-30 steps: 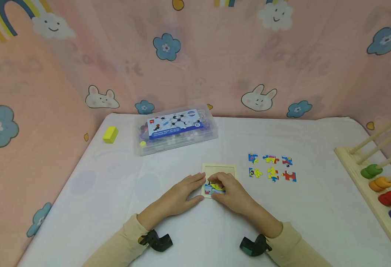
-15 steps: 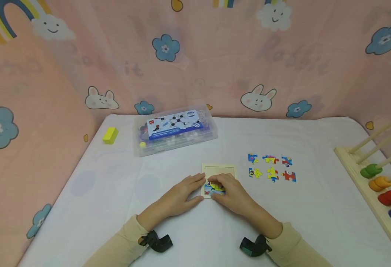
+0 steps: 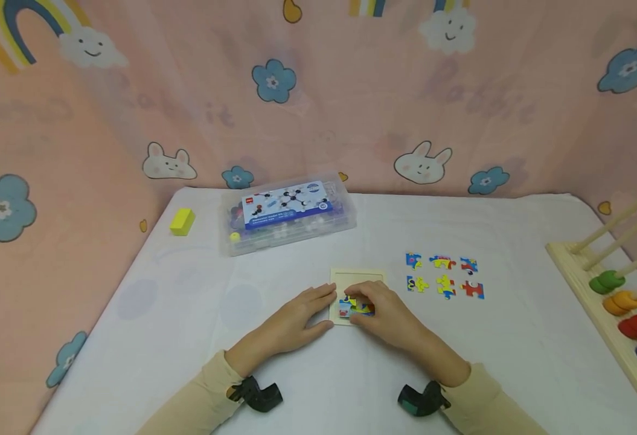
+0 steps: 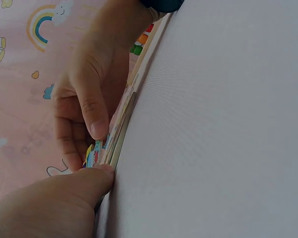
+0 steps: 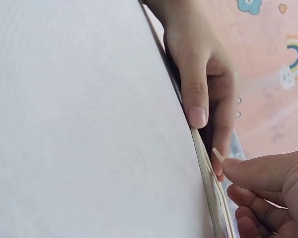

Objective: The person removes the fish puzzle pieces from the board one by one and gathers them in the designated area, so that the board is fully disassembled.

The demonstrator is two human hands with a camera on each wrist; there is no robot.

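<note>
A small wooden puzzle tray (image 3: 357, 277) lies on the white cloth between both hands. My left hand (image 3: 299, 317) rests along its left side, fingers nearly straight and the thumb (image 5: 197, 117) near the front corner. With thumb and fingertips, my right hand (image 3: 389, 314) pinches a colourful puzzle piece (image 3: 345, 307) over the tray's front half. The right wrist view shows the thin edge of that piece (image 5: 217, 154) tilted up above the tray. My right fingers hide part of its picture, and whether it is several joined pieces I cannot tell.
Several loose puzzle pieces (image 3: 442, 262) lie in two rows right of the tray. Behind it is a clear plastic molecular model kit box (image 3: 288, 235). A yellow block (image 3: 182, 222) stands at the back left. A wooden peg stand (image 3: 595, 320) with coloured beads occupies the right edge.
My right hand has shifted slightly right, and the pinched piece has come up and right from the tray's front left corner. The left hand stays in place.
</note>
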